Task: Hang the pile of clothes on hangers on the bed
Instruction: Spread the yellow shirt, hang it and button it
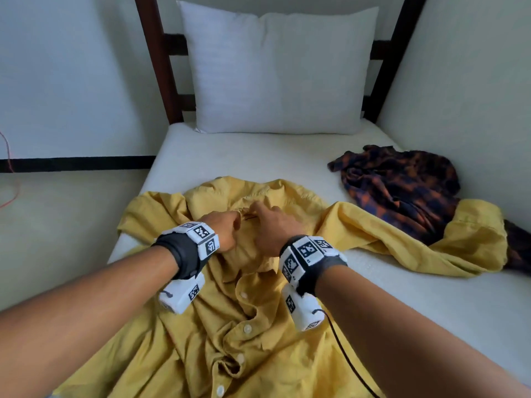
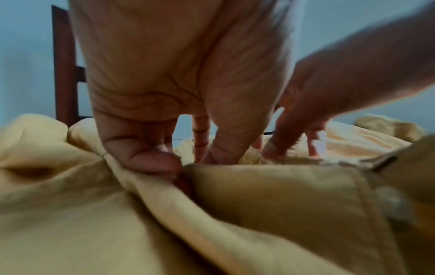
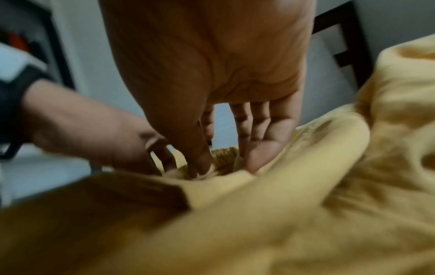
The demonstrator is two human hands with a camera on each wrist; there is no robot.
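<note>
A yellow button-front shirt (image 1: 230,326) lies crumpled across the near half of the bed, collar end toward the pillow. Both hands meet at the collar. My left hand (image 1: 227,231) curls its fingers round a fold of the yellow fabric (image 2: 259,204), with thumb and forefinger pointing down into the collar. My right hand (image 1: 267,222) reaches down beside it, and its thumb and fingers pinch the collar edge (image 3: 221,165). A thin dark line shows between the two hands; what it is I cannot tell. No hanger is plainly visible.
A dark blue and orange plaid shirt (image 1: 402,191) lies bunched at the bed's right side against the wall. A white pillow (image 1: 275,70) leans on the dark wooden headboard (image 1: 155,53). White mattress (image 1: 258,156) shows between pillow and shirts. Floor lies to the left.
</note>
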